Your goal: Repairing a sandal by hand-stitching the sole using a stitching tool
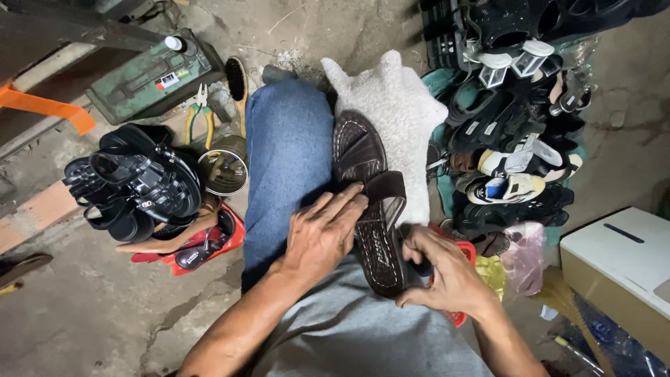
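The brown sandal (368,202) lies on your lap, between your blue-jeans leg (287,153) and a fluffy white cloth (398,105). Your left hand (322,234) lies flat on the sandal, fingers spread and pressing on its strap. Your right hand (447,272) is curled tight around a small dark tool (421,267) at the sandal's edge. Your hands are close, but they do not touch. On your left sit a pile of black sandals (136,185), a round tin (223,169), pliers (199,112) and a green box (150,77). On your right is a big heap of shoes (513,139).
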